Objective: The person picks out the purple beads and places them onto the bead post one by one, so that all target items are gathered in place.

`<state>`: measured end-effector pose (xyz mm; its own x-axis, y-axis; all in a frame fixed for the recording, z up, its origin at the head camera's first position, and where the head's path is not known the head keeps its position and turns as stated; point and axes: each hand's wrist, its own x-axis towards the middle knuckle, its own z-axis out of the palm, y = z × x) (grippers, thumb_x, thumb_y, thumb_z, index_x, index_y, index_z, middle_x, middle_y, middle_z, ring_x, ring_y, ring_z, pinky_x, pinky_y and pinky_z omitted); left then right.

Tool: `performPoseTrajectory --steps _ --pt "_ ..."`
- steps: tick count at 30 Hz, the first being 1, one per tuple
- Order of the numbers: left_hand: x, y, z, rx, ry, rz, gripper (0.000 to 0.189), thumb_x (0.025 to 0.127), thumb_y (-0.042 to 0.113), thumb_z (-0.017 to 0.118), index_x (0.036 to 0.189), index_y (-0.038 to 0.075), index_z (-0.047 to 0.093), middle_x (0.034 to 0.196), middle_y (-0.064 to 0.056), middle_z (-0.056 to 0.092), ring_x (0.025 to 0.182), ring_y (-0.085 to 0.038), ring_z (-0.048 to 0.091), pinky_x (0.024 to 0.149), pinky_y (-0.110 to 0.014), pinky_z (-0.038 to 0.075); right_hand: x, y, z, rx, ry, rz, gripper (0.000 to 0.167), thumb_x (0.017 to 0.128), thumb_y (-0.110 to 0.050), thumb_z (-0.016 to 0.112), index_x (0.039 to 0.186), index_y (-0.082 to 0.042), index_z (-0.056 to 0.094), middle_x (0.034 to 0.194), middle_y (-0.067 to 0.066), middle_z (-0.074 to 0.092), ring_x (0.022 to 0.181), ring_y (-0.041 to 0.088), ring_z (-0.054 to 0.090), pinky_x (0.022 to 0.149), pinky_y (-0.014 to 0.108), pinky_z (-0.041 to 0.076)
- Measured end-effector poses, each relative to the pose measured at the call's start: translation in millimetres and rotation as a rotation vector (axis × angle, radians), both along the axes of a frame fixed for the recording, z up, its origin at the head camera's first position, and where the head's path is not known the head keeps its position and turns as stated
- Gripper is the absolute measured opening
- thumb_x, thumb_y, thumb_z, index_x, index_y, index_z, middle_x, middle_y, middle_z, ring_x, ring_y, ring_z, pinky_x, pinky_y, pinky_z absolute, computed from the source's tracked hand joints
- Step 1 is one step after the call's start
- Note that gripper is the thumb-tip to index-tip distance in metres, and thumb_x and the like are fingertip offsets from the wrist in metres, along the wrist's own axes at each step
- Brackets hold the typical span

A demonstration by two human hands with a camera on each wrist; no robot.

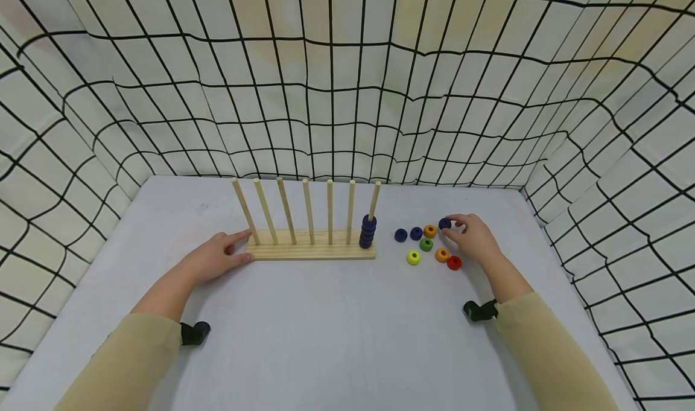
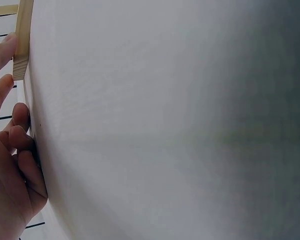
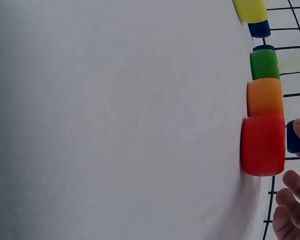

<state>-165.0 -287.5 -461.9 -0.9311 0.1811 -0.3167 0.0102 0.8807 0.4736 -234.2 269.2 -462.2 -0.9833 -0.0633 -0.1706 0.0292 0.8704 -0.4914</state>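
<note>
My left hand (image 1: 212, 259) holds the left end of a wooden peg rack (image 1: 312, 253) between thumb and forefinger, its other fingers curled under. Several upright pegs stand in a row along the rack. On the rightmost peg (image 1: 374, 200) sits a stack of dark blue beads (image 1: 367, 232); the other pegs are bare. Right of the rack, my right hand (image 1: 474, 237) pinches a dark blue bead (image 1: 444, 223) between thumb and forefinger. In the right wrist view that blue bead (image 3: 295, 137) shows just past a red bead (image 3: 263, 146), with the remaining fingers loosely bent.
Loose beads lie between rack and right hand: two dark blue, one a far-left bead (image 1: 400, 235), two orange, including a near orange bead (image 1: 442, 255), a green bead (image 1: 426, 244) and a yellow bead (image 1: 413, 258). Black netting (image 1: 331, 91) encloses the white table (image 1: 326, 332).
</note>
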Motion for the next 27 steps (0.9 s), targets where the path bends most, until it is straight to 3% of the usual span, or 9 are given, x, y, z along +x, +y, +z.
performPoseTrajectory --steps 14,27 --pt "-1.5 -1.3 -2.0 -0.004 0.014 -0.002 0.081 0.092 0.058 0.061 0.155 0.014 0.036 0.090 -0.008 0.040 0.075 -0.021 0.040 0.066 -0.037 0.031 5.5 -10.1 8.0 -0.035 0.048 0.015 0.048 0.097 -0.035 0.065 0.140 -0.015 0.056 0.129 0.017 0.052 0.109 0.034 0.048 0.081 0.043 0.046" --pt "-1.3 -3.9 -5.7 -0.009 0.020 -0.001 0.080 0.092 0.056 0.062 0.155 0.014 0.036 0.089 -0.008 0.041 0.074 -0.020 0.040 0.066 -0.036 0.031 11.7 -20.1 17.6 -0.053 0.096 0.031 0.047 0.097 -0.035 0.065 0.139 -0.016 0.057 0.127 0.015 0.053 0.110 0.032 0.048 0.083 0.045 0.047"
